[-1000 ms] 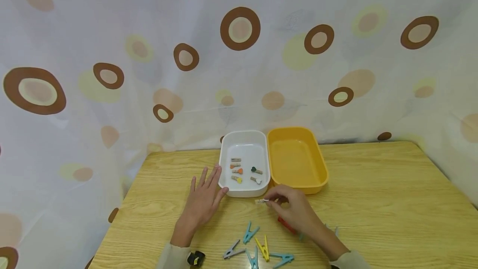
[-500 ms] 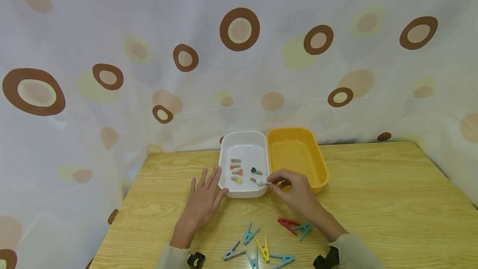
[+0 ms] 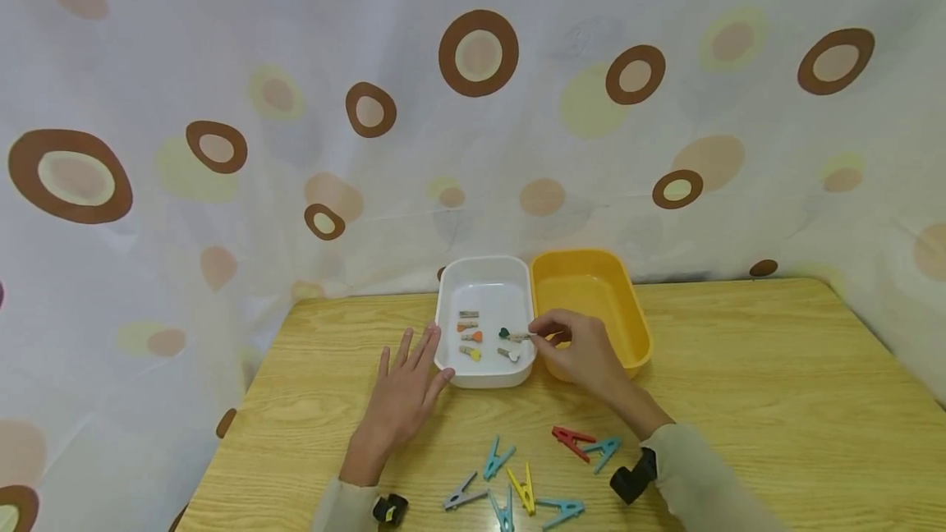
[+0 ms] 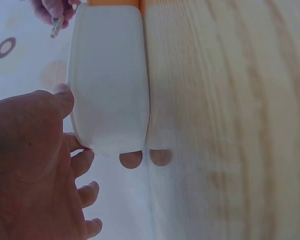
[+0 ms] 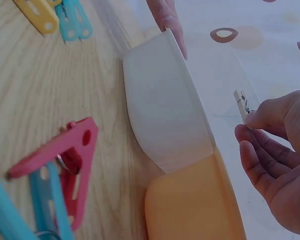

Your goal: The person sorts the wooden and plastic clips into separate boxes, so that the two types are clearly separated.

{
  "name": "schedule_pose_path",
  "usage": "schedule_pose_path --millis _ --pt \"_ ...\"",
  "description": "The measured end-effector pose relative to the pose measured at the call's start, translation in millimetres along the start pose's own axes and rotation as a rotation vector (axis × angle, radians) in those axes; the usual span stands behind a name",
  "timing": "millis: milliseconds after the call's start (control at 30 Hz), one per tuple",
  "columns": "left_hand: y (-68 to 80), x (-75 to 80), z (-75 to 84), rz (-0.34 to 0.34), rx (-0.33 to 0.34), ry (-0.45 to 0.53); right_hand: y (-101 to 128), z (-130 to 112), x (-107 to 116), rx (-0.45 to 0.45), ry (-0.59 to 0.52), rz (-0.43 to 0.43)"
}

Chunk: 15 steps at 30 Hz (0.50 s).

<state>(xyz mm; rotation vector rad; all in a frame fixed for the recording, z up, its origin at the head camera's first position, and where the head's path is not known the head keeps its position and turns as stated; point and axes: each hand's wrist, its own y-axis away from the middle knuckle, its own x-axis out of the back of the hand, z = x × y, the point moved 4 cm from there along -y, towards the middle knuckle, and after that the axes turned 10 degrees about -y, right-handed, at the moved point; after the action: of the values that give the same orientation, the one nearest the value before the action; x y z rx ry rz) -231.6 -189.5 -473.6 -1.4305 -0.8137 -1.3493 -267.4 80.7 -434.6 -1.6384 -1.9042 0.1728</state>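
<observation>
My right hand (image 3: pixel 587 355) pinches a small wooden clothespin (image 5: pixel 242 104) between thumb and fingertips. In the head view it reaches over the right side of the white tray (image 3: pixel 488 382), close above the clothespin with a dark green heart (image 3: pixel 505 333). Just in front of that lies a clothespin with a white heart (image 3: pixel 510 355). Down the tray's left half run several more wooden clothespins, among them one with a yellow heart (image 3: pixel 473 354) and one with an orange heart (image 3: pixel 475 337). My left hand (image 3: pixel 399 396) lies with fingers spread and extended, touching the tray's left rim.
A yellow tray (image 3: pixel 636 331) stands against the white one on the right. Larger plastic clothespins lie in front on the wooden table (image 3: pixel 776 401): a red one (image 3: pixel 572 440), a yellow one (image 3: pixel 522 489), a grey one (image 3: pixel 464 493) and several light blue ones (image 3: pixel 498 460).
My right hand has carried the wooden clothespin from above the table up over the white tray, moving toward the back. The red plastic clothespin has come into full view. My left hand stays put.
</observation>
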Motion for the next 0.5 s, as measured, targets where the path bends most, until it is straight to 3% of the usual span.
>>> schedule_pose_path --millis 500 --pt "-1.1 0.6 0.5 -0.009 0.004 0.007 -27.8 13.2 -6.2 -0.089 0.077 -0.032"
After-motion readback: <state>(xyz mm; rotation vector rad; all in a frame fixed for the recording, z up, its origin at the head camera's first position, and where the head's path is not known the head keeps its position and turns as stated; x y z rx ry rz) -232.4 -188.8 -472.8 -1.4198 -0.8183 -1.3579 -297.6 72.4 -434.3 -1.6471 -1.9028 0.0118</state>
